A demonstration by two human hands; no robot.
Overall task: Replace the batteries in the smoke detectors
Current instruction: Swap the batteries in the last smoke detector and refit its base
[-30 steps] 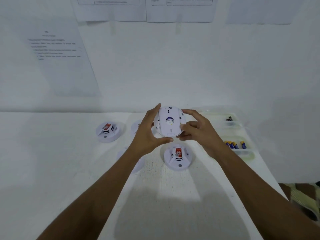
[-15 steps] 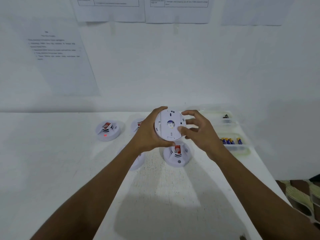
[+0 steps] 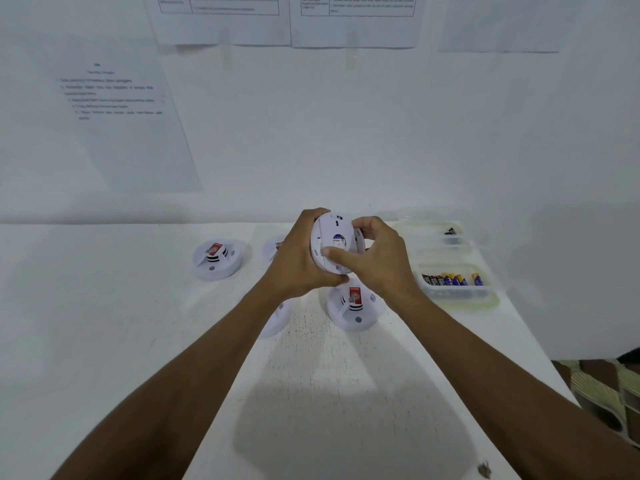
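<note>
**Step in hand: getting the back of one detector open, frame centre**

- Table: white, fills the lower half of the frame. Printed sheets are taped to the wall above; the text is too blurred to read.
- Left hand: wrapped around the left rim of the held smoke detector, fingers curled behind it and thumb underneath. Firm grip.
- Right hand: gripping the same unit from the right, thumb pressed on its back face and fingers hooked over the top edge.
- The held detector is off the table, tilted with its back plate and round label toward the camera. My read is the cover is being twisted or pried. I can't tell whether it has released.
- Next move, as I judge it: the left hand braces while the right turns or lifts the cover, then pull the old cells and reach to right of centre for new ones.
- Other detectors sit face-up on the table:
  - one just below the hands;
  - one left of centre;
  - one half hidden behind the left hand;
  - one under the left forearm.
- Near tray, right of centre, holds a row of batteries. Far tray, above it, holds a few dark cells.
- In the way: the detector below the hands crowds the set-down spot. The reach to the trays looks unobstructed.
</note>
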